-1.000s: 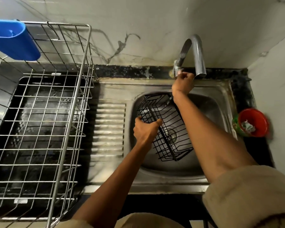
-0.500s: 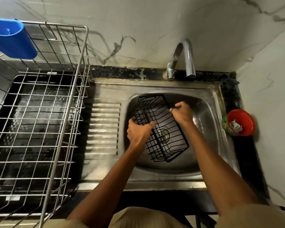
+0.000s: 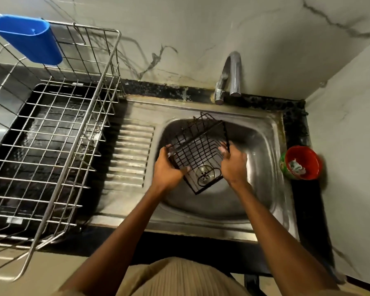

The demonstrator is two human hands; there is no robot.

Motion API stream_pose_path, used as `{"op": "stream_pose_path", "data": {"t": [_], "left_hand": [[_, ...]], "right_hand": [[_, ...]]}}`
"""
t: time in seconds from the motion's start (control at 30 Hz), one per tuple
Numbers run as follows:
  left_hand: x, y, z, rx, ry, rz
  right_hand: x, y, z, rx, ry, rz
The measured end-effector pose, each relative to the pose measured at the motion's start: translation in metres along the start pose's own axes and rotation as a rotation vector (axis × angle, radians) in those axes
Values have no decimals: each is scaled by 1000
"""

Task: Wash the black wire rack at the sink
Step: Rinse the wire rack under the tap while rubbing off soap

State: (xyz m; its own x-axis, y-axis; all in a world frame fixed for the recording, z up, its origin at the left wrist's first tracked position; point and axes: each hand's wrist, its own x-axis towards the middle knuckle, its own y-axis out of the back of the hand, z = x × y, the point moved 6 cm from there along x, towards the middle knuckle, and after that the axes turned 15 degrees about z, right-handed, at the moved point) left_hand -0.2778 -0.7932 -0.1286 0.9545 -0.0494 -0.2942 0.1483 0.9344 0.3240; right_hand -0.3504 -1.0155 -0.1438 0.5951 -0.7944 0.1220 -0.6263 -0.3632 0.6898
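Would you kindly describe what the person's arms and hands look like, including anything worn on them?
Both forearms are bare from elbow to wrist, with no sleeves showing. The left hand and right hand wear no gloves, and no rings, watch or bracelet can be seen. The nails look short. At the bottom edge, a beige ribbed garment covers the body.
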Motion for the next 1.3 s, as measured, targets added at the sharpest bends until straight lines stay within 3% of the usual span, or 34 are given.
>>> {"op": "stream_pose_path", "data": {"t": [0.13, 0.3, 0.5, 0.6, 0.73, 0.87, 1.03, 1.1, 1.3], "left_hand": [[-12, 6, -8, 40, 14, -9], [-22, 7, 3, -28, -49, 21], [-29, 0, 23, 124, -187, 39], [-29, -2, 32, 367, -301, 41], [-36, -14, 39, 362, -243, 18], [-41, -8, 29, 177, -2, 140], [-42, 2, -6, -80, 350, 206], [-44, 7, -13, -170, 454, 203], [-50, 14, -15, -226, 518, 89]], "right_hand": [[5, 10, -7, -151, 133, -36], [0, 32, -6, -79, 199, 48], [-4, 41, 2, -12, 232, 73], [-1, 45, -2, 2, 315, 49], [3, 42, -7, 26, 386, -27], [7, 52, -15, 201, 289, -29], [12, 55, 27, -244, 35, -116], [9, 65, 44, -304, -100, -140], [-8, 61, 42, 157, -397, -289]]}}
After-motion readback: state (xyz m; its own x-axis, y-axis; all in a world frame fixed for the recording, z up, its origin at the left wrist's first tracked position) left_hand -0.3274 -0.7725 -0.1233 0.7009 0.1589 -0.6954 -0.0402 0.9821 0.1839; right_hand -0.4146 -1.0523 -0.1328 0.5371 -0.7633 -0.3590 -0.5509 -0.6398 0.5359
